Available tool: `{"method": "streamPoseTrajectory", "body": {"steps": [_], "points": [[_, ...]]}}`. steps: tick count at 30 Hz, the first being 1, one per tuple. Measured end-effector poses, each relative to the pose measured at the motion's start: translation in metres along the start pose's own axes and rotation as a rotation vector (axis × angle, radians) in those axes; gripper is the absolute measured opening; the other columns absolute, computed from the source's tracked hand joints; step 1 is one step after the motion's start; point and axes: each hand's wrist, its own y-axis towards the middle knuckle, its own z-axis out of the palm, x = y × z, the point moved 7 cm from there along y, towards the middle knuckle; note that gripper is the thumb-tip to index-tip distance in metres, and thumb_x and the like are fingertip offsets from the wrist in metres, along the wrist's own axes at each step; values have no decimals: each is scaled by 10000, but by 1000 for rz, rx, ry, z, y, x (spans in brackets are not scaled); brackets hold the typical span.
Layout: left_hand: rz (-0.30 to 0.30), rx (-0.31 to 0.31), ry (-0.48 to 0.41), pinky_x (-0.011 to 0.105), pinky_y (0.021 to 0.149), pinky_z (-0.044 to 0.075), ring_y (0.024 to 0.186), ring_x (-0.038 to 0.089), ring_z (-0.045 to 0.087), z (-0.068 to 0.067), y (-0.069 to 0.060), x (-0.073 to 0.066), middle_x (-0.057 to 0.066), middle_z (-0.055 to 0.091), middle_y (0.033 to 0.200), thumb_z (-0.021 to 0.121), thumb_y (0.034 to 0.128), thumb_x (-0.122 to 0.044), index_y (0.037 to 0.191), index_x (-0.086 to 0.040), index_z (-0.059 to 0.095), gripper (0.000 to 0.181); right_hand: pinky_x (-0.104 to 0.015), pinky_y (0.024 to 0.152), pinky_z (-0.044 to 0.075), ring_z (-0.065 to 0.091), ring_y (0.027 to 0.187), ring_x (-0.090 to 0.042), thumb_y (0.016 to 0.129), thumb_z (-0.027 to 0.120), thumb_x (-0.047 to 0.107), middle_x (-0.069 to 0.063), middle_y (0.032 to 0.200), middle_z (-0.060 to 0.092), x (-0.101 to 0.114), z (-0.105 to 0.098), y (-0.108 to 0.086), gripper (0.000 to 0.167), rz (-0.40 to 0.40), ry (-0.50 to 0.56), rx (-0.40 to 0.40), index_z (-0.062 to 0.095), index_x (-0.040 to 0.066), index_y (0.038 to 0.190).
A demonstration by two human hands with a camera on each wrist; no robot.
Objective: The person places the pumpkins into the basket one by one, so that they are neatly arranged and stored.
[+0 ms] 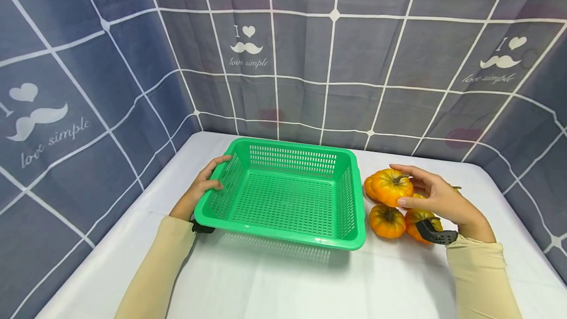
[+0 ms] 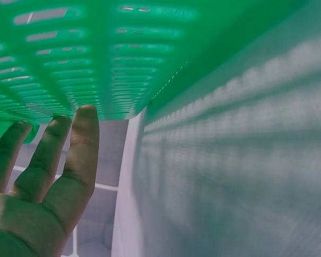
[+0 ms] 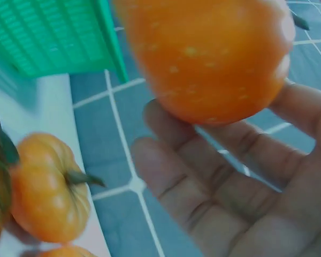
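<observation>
A green plastic basket (image 1: 283, 201) with slotted walls stands mid-table, nothing inside. My left hand (image 1: 201, 188) grips its left rim, thumb over the edge; in the left wrist view the fingers (image 2: 85, 134) touch the outer slotted wall. To the basket's right, my right hand (image 1: 431, 193) holds a small orange pumpkin (image 1: 392, 187) with a dark stem, between thumb and fingers. That pumpkin (image 3: 208, 59) is raised above the others in the right wrist view. Beneath and around the right hand lie several more pumpkins (image 1: 387, 221), some partly hidden behind the hand and wrist.
A white cloth (image 1: 239, 279) covers the table. Grey-blue curtains (image 1: 301, 48) with white grid lines and printing hang close behind the table and along both sides. A black strap device (image 1: 436, 233) sits on the right wrist. Shadow falls below the basket's near side.
</observation>
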Motion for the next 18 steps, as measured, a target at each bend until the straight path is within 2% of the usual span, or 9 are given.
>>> {"method": "streamPoseTrajectory", "body": {"steps": [3, 6, 10, 12, 14, 18], "points": [[-29, 12, -88, 308, 799, 567, 1100, 216, 562, 1, -1, 2, 199, 443, 1513, 500, 797, 62, 1530, -274, 568, 810, -190, 899, 544, 659, 1069, -86, 891, 755, -119, 173, 1437, 619, 4, 7, 9, 747, -35, 33, -3, 555, 97, 1578], [-15, 22, -112, 317, 797, 578, 1084, 203, 580, 1, -1, 2, 174, 483, 1449, 492, 800, 74, 1501, -310, 588, 805, -201, 787, 555, 646, 968, -116, 898, 741, -130, 131, 1399, 649, 7, 14, 18, 743, -55, 86, 15, 574, 141, 1570], [0, 13, -81, 288, 813, 555, 1098, 191, 565, 1, -1, 3, 243, 384, 1591, 494, 797, 68, 1523, -279, 575, 808, -214, 755, 555, 646, 955, -132, 910, 732, -130, 89, 1390, 660, 10, 22, 30, 725, -70, 128, 55, 572, 129, 1568], [-13, 5, -67, 279, 815, 545, 1101, 186, 557, 1, -1, 3, 247, 317, 1643, 501, 797, 57, 1538, -266, 562, 810, -208, 789, 564, 661, 971, -128, 914, 732, -128, 78, 1380, 667, 12, 26, 35, 718, -73, 140, 79, 559, 99, 1573], [-21, 5, -77, 282, 811, 549, 1098, 187, 559, 1, -1, 3, 232, 356, 1615, 504, 801, 56, 1544, -259, 558, 809, -212, 860, 567, 670, 1043, -126, 917, 733, -123, 61, 1385, 667, 13, 29, 40, 706, -78, 145, 99, 547, 61, 1573], [-19, 21, -138, 302, 803, 582, 1090, 200, 588, 3, -1, 2, 144, 506, 1453, 492, 806, 79, 1519, -274, 575, 800, -239, 871, 583, 682, 1066, -144, 934, 720, -110, 10, 1336, 684, 17, 35, 51, 686, -82, 176, 155, 528, 32, 1577]]}}
